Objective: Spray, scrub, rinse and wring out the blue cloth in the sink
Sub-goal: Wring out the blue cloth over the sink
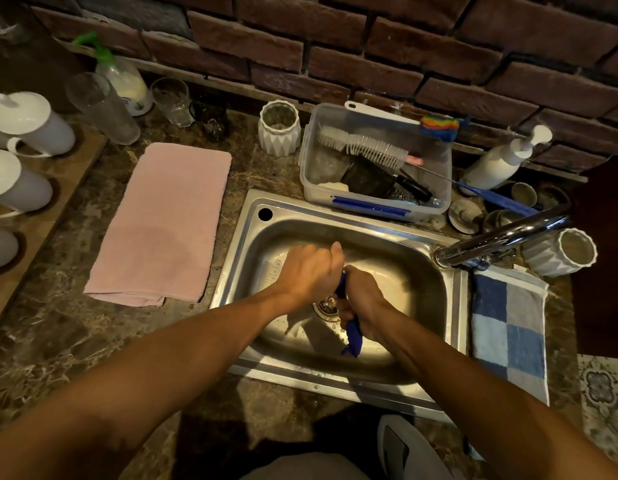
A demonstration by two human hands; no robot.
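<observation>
Over the steel sink (252, 216), both the left hand (309, 271) and right hand (361, 299) have fingers curled tight round the twisted blue cloth (352, 336), so wringing, the last step, looks underway, while the clear plastic tub (307, 168) behind holds a bottle brush (361, 145) and scourers

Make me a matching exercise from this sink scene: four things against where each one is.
Things:
1. blue cloth
2. pink towel
3. bottle brush
4. checked towel

Places:
A. in the clear plastic tub
B. flat on the counter, left of the sink
C. twisted between both hands over the drain
D. on the counter, right of the sink

Pairs: 1-C, 2-B, 3-A, 4-D
</observation>
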